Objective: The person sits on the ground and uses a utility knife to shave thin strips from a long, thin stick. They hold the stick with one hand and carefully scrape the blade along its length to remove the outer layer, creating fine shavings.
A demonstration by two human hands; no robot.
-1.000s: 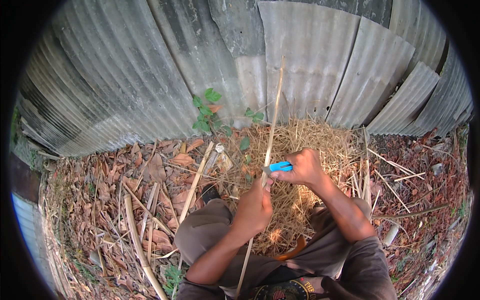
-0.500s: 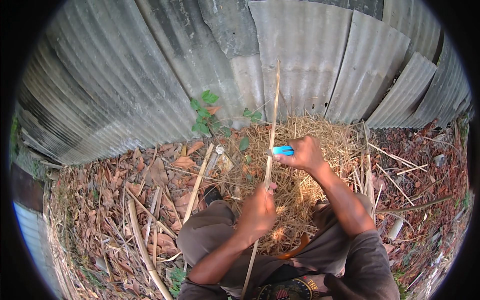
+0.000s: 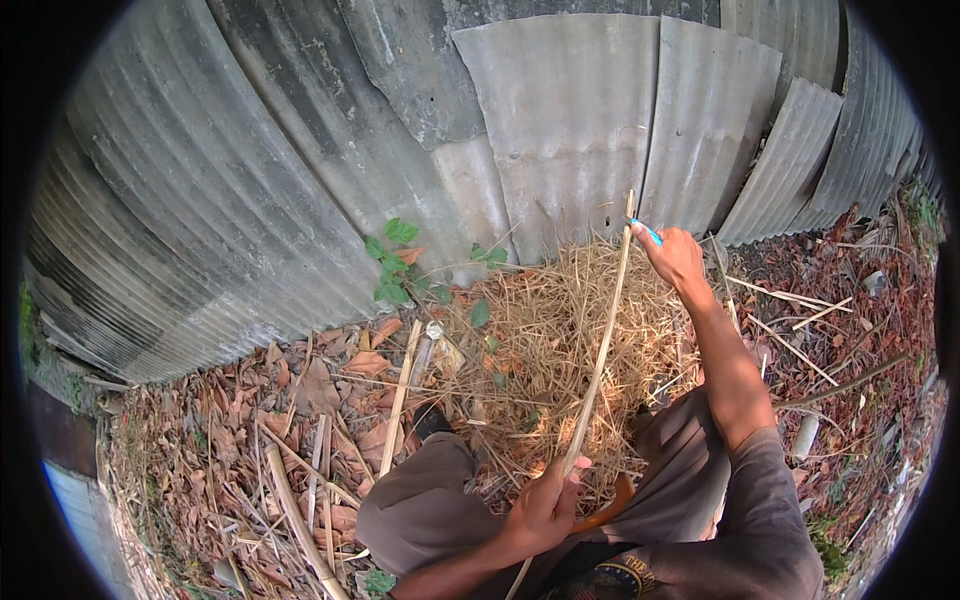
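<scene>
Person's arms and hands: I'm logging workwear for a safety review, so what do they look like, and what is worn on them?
The left hand and right hand wear no gloves, and I see no watch or bracelet. A plain, dark grey-brown sleeve covers the right upper arm to about the elbow. The left sleeve isn't clearly visible.

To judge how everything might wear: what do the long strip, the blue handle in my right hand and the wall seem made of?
Strip: probably split bamboo or wood, bare finish; pale straw colour, long and thin.
Blue handle: likely plastic, from its bright colour; too small to judge finish.
Wall: ridged sheets, perhaps metal or fibre cement; dull, grey, blotchy weathered surface.
</scene>
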